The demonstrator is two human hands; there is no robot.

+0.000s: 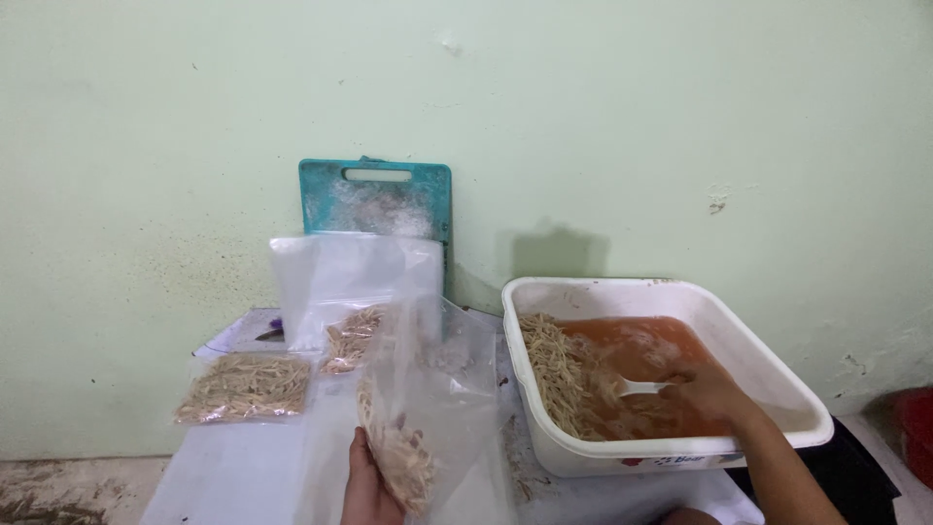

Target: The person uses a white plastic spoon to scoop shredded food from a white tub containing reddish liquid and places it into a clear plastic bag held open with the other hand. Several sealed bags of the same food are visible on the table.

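The fingers of the left hand (369, 486) were curled around the bottom of a clear plastic bag (428, 408), holding it up. The bag looked thin, floppy and light, with a few pale strips inside, so a grip near the bottom seemed best. Left of it, a flat full bag (245, 387) lay on the table (219, 467). The right hand (714, 389) was closed on a white spoon (641, 388) in the white tub (777, 389), which held wet, probably slippery strips and orange water.
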